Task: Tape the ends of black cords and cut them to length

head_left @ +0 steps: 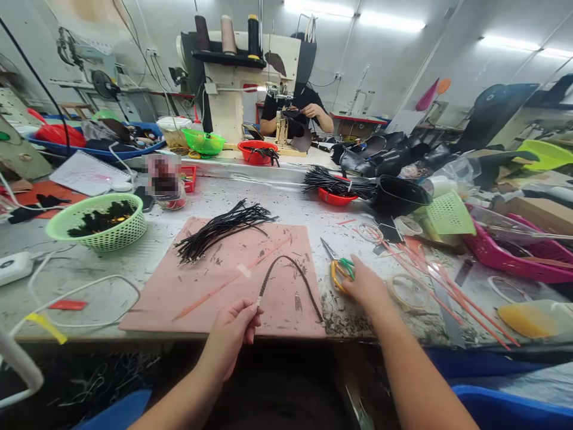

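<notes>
Left hand [233,327] pinches black cord [283,257]; right hand [367,288] at scissors [342,263].

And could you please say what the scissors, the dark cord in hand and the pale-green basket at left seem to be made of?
Scissors: likely metal blades, grey and smooth; green and yellow handles look like glossy plastic.
Dark cord: perhaps leather or synthetic, textured and fairly dull; unclear which.
Basket: probably moulded plastic, satin, given its evenly perforated wall.

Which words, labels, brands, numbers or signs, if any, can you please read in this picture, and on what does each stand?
None can be read.
Clear container: partly pixelated, so any label is unreadable.
Paper pad: pinkish marks, too blurred to make out as words.
Sewing machine: no legible lettering.
Scissors: no legible marking.
</notes>
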The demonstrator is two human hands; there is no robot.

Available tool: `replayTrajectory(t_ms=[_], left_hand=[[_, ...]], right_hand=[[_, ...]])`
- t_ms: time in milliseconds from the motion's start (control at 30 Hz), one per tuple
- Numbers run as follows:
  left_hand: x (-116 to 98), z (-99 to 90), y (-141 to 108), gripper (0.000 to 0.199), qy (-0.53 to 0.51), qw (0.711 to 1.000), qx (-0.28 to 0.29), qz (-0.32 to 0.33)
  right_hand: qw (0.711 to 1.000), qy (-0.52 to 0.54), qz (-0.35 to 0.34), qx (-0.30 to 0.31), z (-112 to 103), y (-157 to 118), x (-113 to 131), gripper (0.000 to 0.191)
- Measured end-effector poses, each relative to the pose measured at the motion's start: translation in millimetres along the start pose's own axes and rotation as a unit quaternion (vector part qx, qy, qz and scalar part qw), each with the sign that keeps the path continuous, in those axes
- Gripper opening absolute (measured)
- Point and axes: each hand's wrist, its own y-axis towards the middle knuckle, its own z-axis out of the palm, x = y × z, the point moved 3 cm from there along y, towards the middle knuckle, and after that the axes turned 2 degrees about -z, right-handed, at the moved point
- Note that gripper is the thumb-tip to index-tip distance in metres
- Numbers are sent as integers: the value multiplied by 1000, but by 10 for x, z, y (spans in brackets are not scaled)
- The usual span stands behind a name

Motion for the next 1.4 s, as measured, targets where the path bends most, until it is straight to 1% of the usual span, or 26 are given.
replayTrajectory(t_ms=[67,100,133,200,267,367,433,467,567,700,933,1033,1233,1333,1400], left_hand=[[-18,-32,-7,22,4,1000,-2,7],[-29,-44,-10,22,4,1000,-2,8],[-41,-54,-14,22,3,1000,-2,7],[-70,-67,-21,21,3,1000,-1,11],[-97,-74,-30,21,4,1000,1,17],[-117,-81,-50,21,8,1000,11,15],[-127,-85,-68,20,12,1000,18,17],[-133,-88,-79,20,13,1000,21,20],[-160,-100,-110,19,10,999,19,26],[-190,-130,-128,18,8,1000,3,24],[-179,-166,-117,17,12,1000,-2,24],[-175,-180,-115,16,11,1000,-3,25],[-113,-203,-82,18,-12,1000,3,14],[-72,-225,-59,19,-9,1000,0,5],[-64,-284,-42,20,4,1000,-16,-2]], right_hand=[[996,86,-7,4,-30,-95,-29,64],[990,140,-30,18,-43,-178,-16,64],[978,192,-67,40,-55,-284,23,62],[942,276,-160,102,-80,-542,163,57],[901,334,-230,154,-116,-794,331,52],[853,382,-285,213,-164,-1029,564,51],[829,400,-314,234,-183,-1089,687,52],[821,407,-324,236,-187,-1099,735,51],[816,413,-337,224,-178,-1103,828,49],[819,412,-336,216,-153,-1117,889,47],[829,399,-337,199,-144,-1133,936,47],[828,399,-341,196,-107,-1133,938,46],[817,416,-350,193,-18,-1132,975,45],[823,416,-340,187,20,-1154,1002,44],[827,414,-333,184,20,-1165,990,43]])
